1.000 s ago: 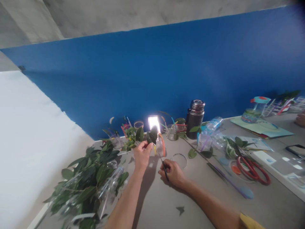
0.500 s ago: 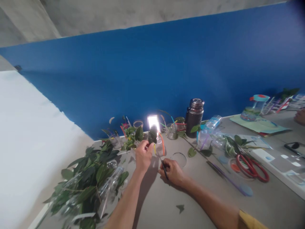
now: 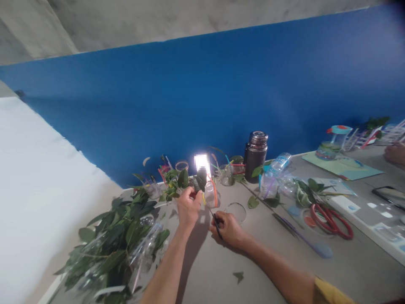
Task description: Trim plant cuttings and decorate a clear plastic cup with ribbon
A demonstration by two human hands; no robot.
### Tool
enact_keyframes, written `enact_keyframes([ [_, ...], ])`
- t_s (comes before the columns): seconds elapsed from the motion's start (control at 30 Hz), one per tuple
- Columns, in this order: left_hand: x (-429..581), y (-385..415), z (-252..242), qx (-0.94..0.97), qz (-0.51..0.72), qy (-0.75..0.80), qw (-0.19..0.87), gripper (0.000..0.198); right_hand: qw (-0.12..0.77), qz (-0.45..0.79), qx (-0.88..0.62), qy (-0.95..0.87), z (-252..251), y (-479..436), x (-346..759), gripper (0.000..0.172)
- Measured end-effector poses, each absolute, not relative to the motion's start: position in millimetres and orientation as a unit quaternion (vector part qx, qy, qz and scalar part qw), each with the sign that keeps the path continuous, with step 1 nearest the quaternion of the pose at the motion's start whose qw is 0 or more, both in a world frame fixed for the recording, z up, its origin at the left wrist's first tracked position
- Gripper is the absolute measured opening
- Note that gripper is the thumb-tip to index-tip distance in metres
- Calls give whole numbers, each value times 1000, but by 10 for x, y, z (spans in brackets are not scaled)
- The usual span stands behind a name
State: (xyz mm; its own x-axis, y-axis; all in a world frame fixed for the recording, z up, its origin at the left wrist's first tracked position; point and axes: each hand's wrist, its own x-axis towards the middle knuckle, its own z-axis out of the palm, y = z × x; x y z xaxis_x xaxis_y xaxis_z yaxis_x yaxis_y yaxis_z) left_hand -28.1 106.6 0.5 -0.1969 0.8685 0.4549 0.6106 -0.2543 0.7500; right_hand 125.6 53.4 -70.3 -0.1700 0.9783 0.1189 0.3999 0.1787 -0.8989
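Note:
My left hand (image 3: pixel 187 206) is raised a little above the grey table (image 3: pixel 268 261) and pinches the stem of a small dark green leaf sprig (image 3: pixel 200 181). My right hand (image 3: pixel 228 228) rests on the table just right of it, fingers closed round small black scissors (image 3: pixel 217 221) whose tip points up toward the sprig. A clear glass ring (image 3: pixel 237 210) lies just beyond my right hand. A little clear cup with an orange straw (image 3: pixel 214 192) stands behind the sprig.
A heap of leafy branches (image 3: pixel 114 240) fills the near left. A dark flask (image 3: pixel 255 157), plastic bottle (image 3: pixel 276 162), red scissors (image 3: pixel 330 219), purple straw (image 3: pixel 303 240) and papers lie to the right. Another person's hand (image 3: pixel 395 153) shows at far right. A blue wall backs the table.
The view has drifted slightly; both hands keep their hold and stay almost in place, the right hand shifting a touch toward the left.

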Motion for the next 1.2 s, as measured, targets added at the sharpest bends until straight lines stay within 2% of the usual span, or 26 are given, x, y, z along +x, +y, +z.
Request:
enact_keyframes([
  [0.3,-203,1041,-39,617,496,596,131,24,382,374,-517,-669,-758,560,1256,5],
  [0.57,-221,1047,-151,624,483,595,155,34,384,391,-518,-657,-705,534,1262,7],
  [0.83,-287,1068,-327,658,423,597,180,21,388,396,-526,-645,-681,527,1259,13],
  [1.0,-341,1134,-380,698,306,615,204,17,420,431,-494,-628,-703,529,1273,11],
  [1.1,-431,1153,-330,723,219,613,229,21,430,455,-454,-634,-746,535,1280,20],
  [1.2,-547,1065,-219,741,195,571,296,20,429,463,-421,-651,-792,550,1276,32],
])
